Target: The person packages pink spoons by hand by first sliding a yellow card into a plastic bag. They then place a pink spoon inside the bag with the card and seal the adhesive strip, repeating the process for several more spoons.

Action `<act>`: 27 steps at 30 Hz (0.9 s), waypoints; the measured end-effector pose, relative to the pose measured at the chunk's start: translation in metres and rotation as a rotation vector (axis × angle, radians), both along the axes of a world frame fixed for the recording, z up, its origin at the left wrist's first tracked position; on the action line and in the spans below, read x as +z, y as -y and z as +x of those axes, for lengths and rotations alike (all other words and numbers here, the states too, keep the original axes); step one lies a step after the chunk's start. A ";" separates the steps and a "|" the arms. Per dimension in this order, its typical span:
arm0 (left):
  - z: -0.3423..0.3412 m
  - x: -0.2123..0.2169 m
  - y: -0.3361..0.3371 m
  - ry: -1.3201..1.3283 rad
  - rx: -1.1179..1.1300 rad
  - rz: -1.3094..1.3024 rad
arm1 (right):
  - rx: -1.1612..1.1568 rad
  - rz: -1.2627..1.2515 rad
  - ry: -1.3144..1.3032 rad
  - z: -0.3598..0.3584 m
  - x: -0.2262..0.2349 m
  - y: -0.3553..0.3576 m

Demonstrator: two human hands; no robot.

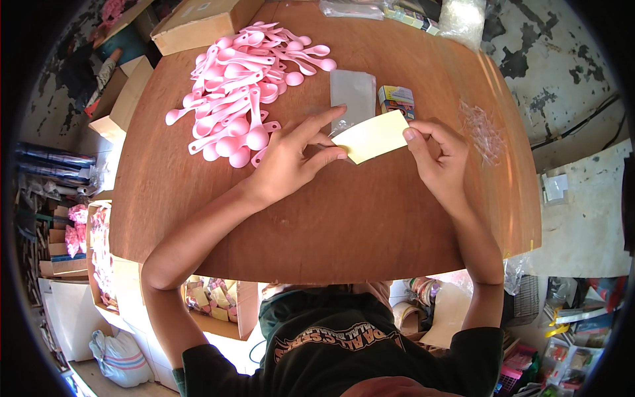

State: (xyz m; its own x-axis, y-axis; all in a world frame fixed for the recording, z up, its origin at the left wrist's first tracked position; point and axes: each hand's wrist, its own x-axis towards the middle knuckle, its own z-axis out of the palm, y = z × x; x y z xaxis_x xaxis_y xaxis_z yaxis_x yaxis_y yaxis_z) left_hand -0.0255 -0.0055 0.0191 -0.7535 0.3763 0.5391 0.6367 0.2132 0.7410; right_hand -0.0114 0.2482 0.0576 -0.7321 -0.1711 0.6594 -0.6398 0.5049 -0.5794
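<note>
Between my two hands a pale yellow paper card (374, 137) is held tilted above the brown table. My right hand (444, 155) pinches its right end between thumb and fingers. At the card's left edge, the thumb and a bent finger of my left hand (281, 165) close on it, while the index finger stretches out past it. Just beyond lies a stack of clear plastic bags (353, 89), partly covered by the card and fingertip. Beside the bags sits a small blue and yellow box (397, 99). A heap of pink plastic measuring spoons (238, 79) spreads left of my left hand.
Thin clear plastic scraps (483, 132) lie on the wooden table (370, 225) at right. A cardboard box (198, 26) stands at the far left edge, and plastic packs (350, 8) lie along the back. Below the near edge is an open carton (215, 298) of small packets.
</note>
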 end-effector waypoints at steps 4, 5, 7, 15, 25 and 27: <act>-0.001 0.038 0.001 0.152 -0.037 -0.064 | 0.042 0.037 0.054 -0.006 0.030 0.009; -0.004 0.049 0.001 0.214 -0.050 -0.039 | 0.064 0.041 0.089 -0.009 0.039 0.014; -0.010 0.067 -0.004 0.276 -0.075 -0.010 | 0.076 0.050 0.125 -0.014 0.055 0.016; -0.030 0.095 -0.006 0.205 -0.174 0.101 | 0.136 -0.108 0.117 -0.029 0.074 0.023; -0.031 0.087 -0.008 0.369 -0.245 0.097 | 0.254 0.032 0.150 -0.033 0.067 0.015; -0.029 0.088 -0.008 0.383 -0.241 0.088 | 0.281 0.022 0.217 -0.031 0.067 0.017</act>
